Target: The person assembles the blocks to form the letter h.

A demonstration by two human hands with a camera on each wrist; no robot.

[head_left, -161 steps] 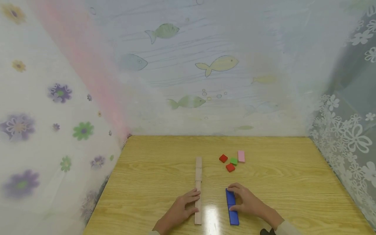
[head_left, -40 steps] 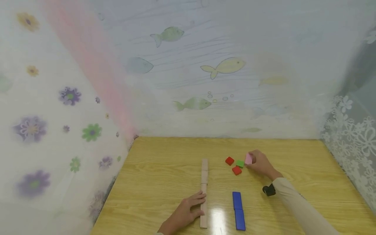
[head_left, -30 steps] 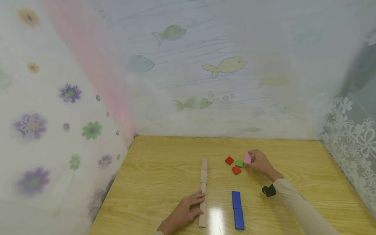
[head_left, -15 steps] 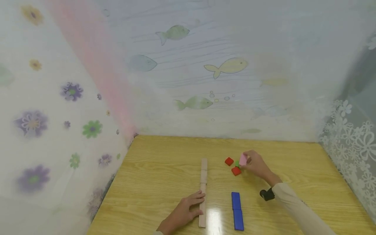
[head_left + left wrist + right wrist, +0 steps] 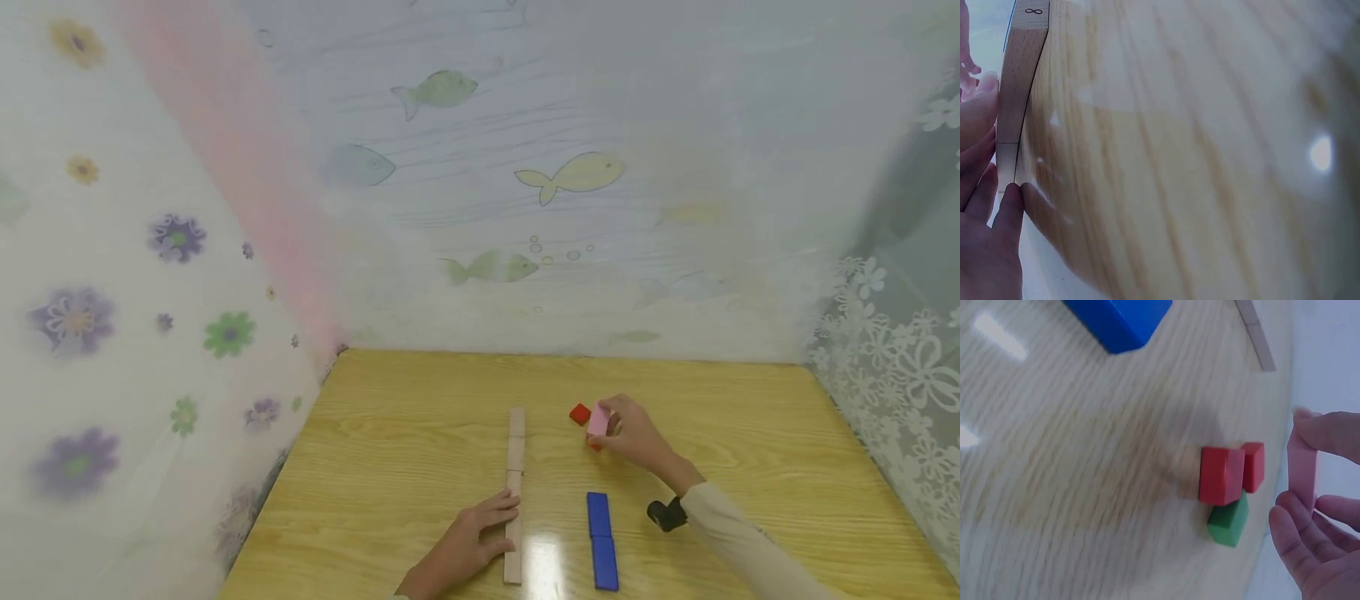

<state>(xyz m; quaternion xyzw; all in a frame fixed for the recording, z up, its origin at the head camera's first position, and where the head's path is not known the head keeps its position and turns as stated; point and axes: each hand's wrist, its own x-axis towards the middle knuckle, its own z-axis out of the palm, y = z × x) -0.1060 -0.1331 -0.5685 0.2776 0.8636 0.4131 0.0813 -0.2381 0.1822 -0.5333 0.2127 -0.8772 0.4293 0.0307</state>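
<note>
On the table (image 5: 405,417), a row of blocks (image 5: 515,454) lies left of an end-to-end pair (image 5: 602,546), loose blocks (image 5: 1225,478) behind that pair.

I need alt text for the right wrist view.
A right hand holds a pink block at the right. Two red blocks and a green block cluster on a wood-grained table, with part of a blue block and pale wooden blocks at the top.

Fish-patterned backdrop (image 5: 465,208) behind wooden table (image 5: 397,442)
</note>
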